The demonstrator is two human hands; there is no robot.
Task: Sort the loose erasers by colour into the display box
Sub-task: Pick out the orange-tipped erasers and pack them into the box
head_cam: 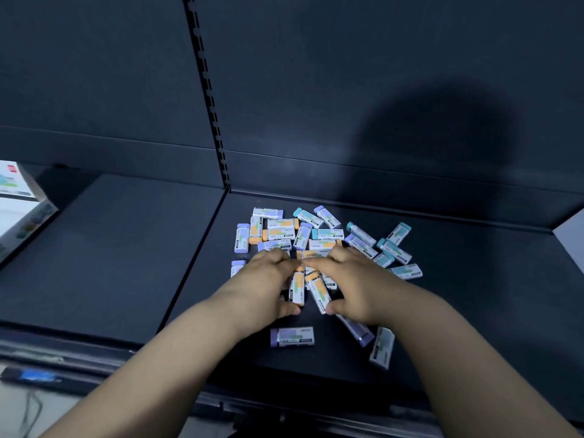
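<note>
Several loose erasers in white sleeves lie in a heap on the dark shelf (126, 248), with orange (280, 229), purple (292, 336) and teal (395, 248) ends. My left hand (268, 279) and my right hand (354, 282) lie palm down over the near middle of the heap, fingertips almost meeting. Between the two thumbs lie two orange erasers (297, 287). Both hands cup the erasers loosely; whether either one grips an eraser is hidden. A white display box (19, 210) shows at the far left edge.
A slotted upright (207, 90) splits the dark back wall. The shelf's front rail (94, 361) runs below my forearms. A pale panel (572, 235) stands at the right edge. A dark object with a blue label (34, 376) lies lower left.
</note>
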